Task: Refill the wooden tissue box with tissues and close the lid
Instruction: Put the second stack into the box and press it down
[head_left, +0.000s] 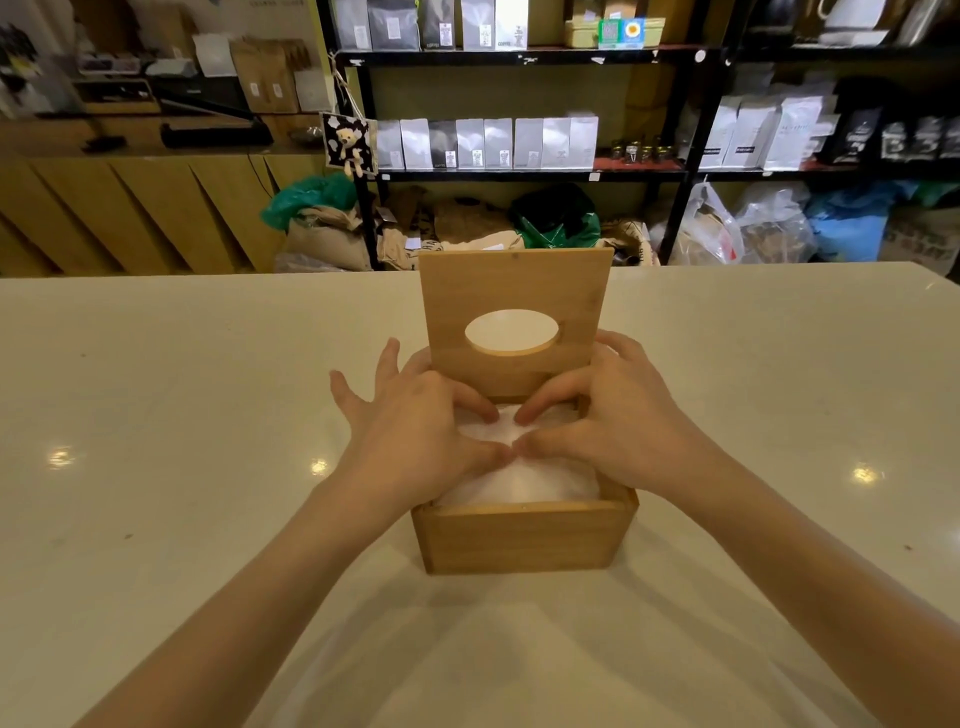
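Pinching and pressing tissues (519, 480) down into wooden tissue box (524, 540) with left hand (415, 447) and right hand (618, 431); lid (514, 291) standing upright, closing remaining.

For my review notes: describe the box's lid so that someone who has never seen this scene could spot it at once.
On the white table, straight ahead, stands the wooden tissue box, with the left hand and right hand on the tissues inside. The lid rises upright from its far edge: the only wooden panel with an oval hole.
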